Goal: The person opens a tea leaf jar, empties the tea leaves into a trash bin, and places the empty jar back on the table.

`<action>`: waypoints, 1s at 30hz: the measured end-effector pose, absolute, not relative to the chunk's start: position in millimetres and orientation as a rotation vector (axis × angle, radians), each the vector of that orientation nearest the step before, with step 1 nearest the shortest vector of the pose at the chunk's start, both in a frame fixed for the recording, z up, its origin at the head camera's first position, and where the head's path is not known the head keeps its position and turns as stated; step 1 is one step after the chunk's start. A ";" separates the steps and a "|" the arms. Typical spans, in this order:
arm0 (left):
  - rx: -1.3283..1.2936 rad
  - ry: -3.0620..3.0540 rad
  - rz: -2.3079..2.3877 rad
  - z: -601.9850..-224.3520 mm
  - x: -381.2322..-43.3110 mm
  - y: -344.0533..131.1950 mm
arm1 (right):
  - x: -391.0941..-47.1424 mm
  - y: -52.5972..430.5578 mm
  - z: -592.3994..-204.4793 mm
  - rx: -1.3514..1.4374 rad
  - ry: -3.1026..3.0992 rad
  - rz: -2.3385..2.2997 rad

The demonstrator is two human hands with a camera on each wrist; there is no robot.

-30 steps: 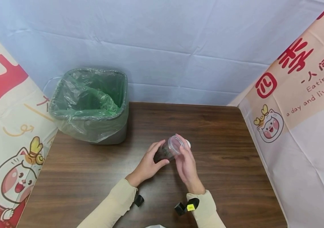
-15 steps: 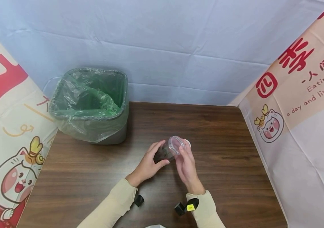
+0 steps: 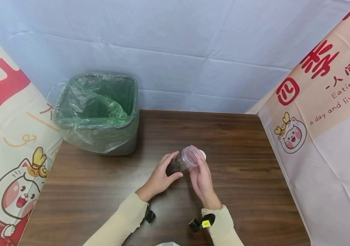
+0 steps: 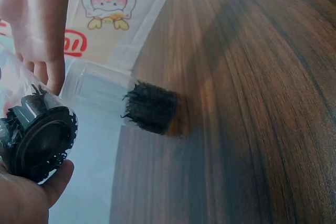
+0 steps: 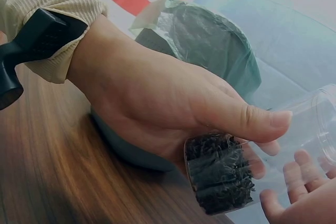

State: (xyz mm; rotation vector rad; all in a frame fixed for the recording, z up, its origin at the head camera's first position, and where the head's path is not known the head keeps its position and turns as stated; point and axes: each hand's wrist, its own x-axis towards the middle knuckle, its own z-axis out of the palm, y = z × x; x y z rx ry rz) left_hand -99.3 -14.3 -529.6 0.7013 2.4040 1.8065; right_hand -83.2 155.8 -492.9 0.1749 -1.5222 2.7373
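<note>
A clear plastic jar, tilted with its ringed end toward the upper right, is held between both hands. Black strands like dry loose tea fill its lower part. My left hand curls round the lower body, with its thumb close to the base in the left wrist view. My right hand grips the ringed end, its thumb across the near wall and fingertips visible through the plastic. Beyond them, another clear jar with black strands stands on the table. A white round edge peeks out behind my right fingers.
A grey bin lined with a green plastic bag stands at the back left of the brown wooden table. Printed cloth sheets enclose the sides, and a pale sheet hangs behind.
My right fingers drop a little at the jar's ringed end, then rise again, covering and uncovering the white edge behind. The left hand and the jar hardly move.
</note>
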 end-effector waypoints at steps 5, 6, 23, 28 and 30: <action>0.721 2.416 1.805 -529.9 -99.4 -14.3 | -82.5 155.4 -494.2 0.179 -1.497 2.742; 0.725 2.419 1.804 -530.0 -99.3 -14.3 | -82.3 155.3 -494.4 0.177 -1.498 2.741; 0.713 2.402 1.808 -530.2 -98.3 -13.2 | -81.7 158.4 -491.5 0.140 -1.559 2.740; 0.715 2.406 1.805 -530.6 -98.1 -13.3 | -81.0 158.1 -492.3 0.151 -1.571 2.728; 0.722 2.411 1.803 -531.1 -98.3 -13.4 | -81.3 157.4 -493.1 0.146 -1.556 2.729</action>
